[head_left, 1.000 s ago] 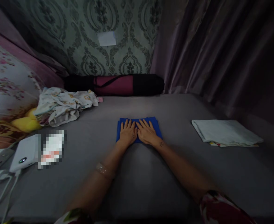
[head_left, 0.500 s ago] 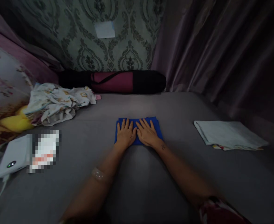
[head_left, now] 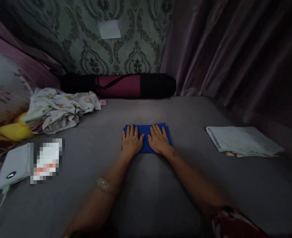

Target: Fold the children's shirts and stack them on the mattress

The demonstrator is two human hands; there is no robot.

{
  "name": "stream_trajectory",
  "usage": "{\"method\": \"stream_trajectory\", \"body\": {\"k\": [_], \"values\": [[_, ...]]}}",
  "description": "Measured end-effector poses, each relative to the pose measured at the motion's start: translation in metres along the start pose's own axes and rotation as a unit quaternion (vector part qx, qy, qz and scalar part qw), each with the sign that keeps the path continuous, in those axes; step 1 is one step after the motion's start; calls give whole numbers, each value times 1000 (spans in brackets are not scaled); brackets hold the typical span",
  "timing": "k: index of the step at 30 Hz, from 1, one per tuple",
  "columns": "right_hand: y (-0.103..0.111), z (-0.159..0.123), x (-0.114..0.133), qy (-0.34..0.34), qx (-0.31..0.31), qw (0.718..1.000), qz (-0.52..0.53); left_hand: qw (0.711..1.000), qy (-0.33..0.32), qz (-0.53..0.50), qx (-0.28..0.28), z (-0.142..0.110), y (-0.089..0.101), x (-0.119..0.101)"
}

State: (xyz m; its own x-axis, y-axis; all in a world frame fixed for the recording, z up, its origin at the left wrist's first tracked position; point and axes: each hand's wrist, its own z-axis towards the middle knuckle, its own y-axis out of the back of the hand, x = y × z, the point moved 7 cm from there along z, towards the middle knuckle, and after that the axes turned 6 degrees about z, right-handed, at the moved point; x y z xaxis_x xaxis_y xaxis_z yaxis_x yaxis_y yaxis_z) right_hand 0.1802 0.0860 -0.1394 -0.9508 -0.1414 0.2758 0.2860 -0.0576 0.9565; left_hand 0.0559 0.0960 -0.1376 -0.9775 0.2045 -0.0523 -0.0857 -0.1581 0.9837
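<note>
Below the left hand point(head_left: 132, 142) and right hand point(head_left: 158, 140) spreads one grey sheet point(head_left: 146, 191). Beyond them lies one long bag point(head_left: 122, 86), contents hidden; to their right, one folded pale cloth point(head_left: 242, 139). Flat and apart, both hands rest on one folded blue cloth point(head_left: 145, 144).

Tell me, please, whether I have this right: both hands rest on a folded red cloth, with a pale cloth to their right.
Not quite: the folded cloth under the left hand and right hand is blue, not red, as the head view shows; the pale cloth is to their right.
</note>
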Motion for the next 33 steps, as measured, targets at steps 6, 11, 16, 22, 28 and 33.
{"method": "stream_trajectory", "body": {"k": [6, 11, 16, 22, 28, 33], "values": [[-8, 2, -3, -7, 21, 1000, 10, 999, 10, -2, 43, 1, -6, 1], [5, 0, -8, -32, -24, 999, 10, 1000, 27, 6, -7, -1, 3, 5], [0, 0, -19, -79, -10, 997, 7, 998, 50, 16, 46, 0, -8, 12], [2, 1, -20, -81, -17, 996, 22, 998, 61, -4, 17, 0, -1, 14], [12, 0, -36, -106, -62, 992, 17, 997, 69, -7, -30, 0, 6, 25], [1, 2, -44, -112, -26, 993, 27, 995, 77, -28, 49, 1, -12, 31]]}}
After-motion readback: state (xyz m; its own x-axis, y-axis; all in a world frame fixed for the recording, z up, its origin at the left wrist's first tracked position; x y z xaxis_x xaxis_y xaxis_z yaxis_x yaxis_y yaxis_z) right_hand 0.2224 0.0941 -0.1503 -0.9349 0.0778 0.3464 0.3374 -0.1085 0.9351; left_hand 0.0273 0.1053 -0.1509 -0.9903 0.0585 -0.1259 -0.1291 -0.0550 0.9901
